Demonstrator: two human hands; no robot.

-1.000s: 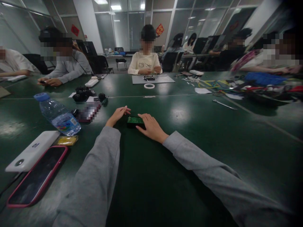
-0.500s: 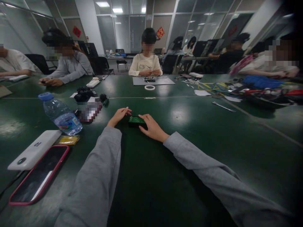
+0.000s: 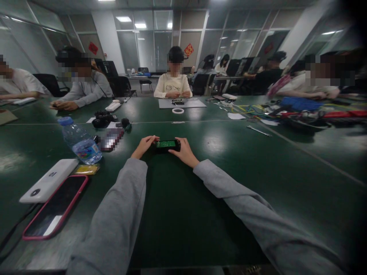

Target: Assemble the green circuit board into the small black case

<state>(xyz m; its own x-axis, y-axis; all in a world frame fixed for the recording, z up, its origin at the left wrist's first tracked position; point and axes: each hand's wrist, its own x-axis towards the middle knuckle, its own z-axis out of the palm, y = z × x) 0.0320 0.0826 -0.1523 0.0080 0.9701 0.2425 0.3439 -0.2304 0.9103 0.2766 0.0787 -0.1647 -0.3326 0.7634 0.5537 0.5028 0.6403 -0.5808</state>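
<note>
A small black case with a green circuit board (image 3: 166, 144) showing on its upper face lies in front of me on the green table. My right hand (image 3: 185, 152) is closed around the case's right end, thumb along the near side and fingers behind. At the left end, my left hand (image 3: 144, 146) has its thumb and fingers bent against the corner. The case's far side and the undersides of my fingers are hidden.
To the left stand a water bottle (image 3: 82, 143), a white power bank (image 3: 48, 180), a yellow packet (image 3: 86, 169) and a red-edged phone (image 3: 56, 206). A metal tweezer-like tool (image 3: 259, 131) and a heap of cables (image 3: 304, 110) are at right. A white ring (image 3: 177, 110) lies ahead, before a person.
My left hand has come down to the case's left end. My right hand has slid to its right end, uncovering more of the board. The view has tilted up slightly.
</note>
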